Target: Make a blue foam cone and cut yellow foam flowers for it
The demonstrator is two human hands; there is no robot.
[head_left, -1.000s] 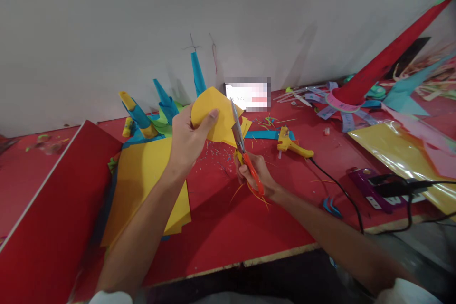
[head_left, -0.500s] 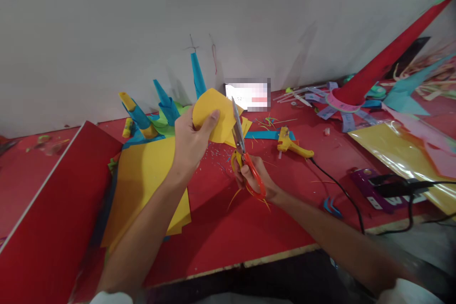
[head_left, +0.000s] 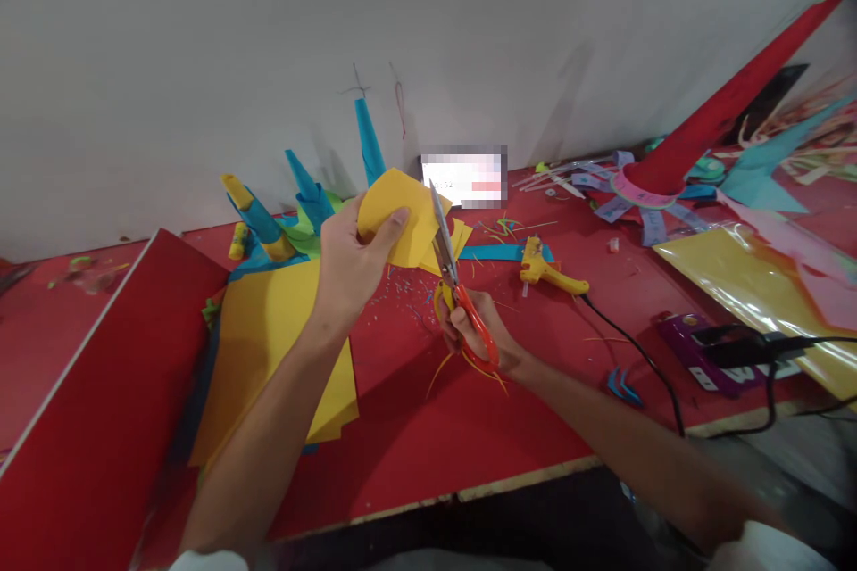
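My left hand (head_left: 354,254) pinches a curved piece of yellow paper (head_left: 402,196), thumb on its near face, raised above the red table. In my right hand (head_left: 472,321) is a pair of scissors (head_left: 478,326) with orange and yellow handles. Their blades point up and lie against the right edge of the paper. Whether the blades are parted is hard to make out. Beneath my left forearm lies a stack of yellow sheets (head_left: 268,330). Thin paper scraps lie under and behind the scissors.
A yellow glue gun (head_left: 536,263) with a black cord lies right, near a blue strip (head_left: 492,252). Blue paper cones (head_left: 370,143) stand behind. A lit screen (head_left: 465,178) leans at the wall. Farther right are a red cone (head_left: 736,98) and a purple power strip (head_left: 703,357); a red board (head_left: 127,375) stands left.
My left hand and the yellow paper have shifted slightly left. The scissors' blades have tilted a little left with the paper; my right hand stays almost in place.
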